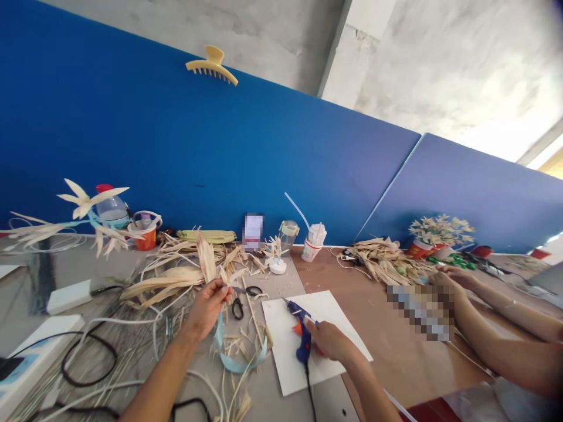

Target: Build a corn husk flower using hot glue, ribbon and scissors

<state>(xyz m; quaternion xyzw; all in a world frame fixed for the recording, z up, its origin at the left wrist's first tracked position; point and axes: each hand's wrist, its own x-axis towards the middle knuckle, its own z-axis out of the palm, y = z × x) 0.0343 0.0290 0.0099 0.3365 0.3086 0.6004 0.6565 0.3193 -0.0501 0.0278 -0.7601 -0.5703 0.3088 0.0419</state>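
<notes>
My left hand is closed in a pinch on a small pale corn husk piece. Just beyond the fingertips lie black-handled scissors. Below that hand a light-blue ribbon curls in a loop; I cannot tell whether its upper end is in the fingers. My right hand is wrapped round a blue hot glue gun with an orange trigger. Its nozzle points up and left over a white sheet, and a black cord runs from its lower end toward me.
Dry corn husks lie heaped at left among cables and a power strip. Behind stand a phone, a glass jar and a paper cup. At right are a co-worker's hands, more husks and potted husk flowers.
</notes>
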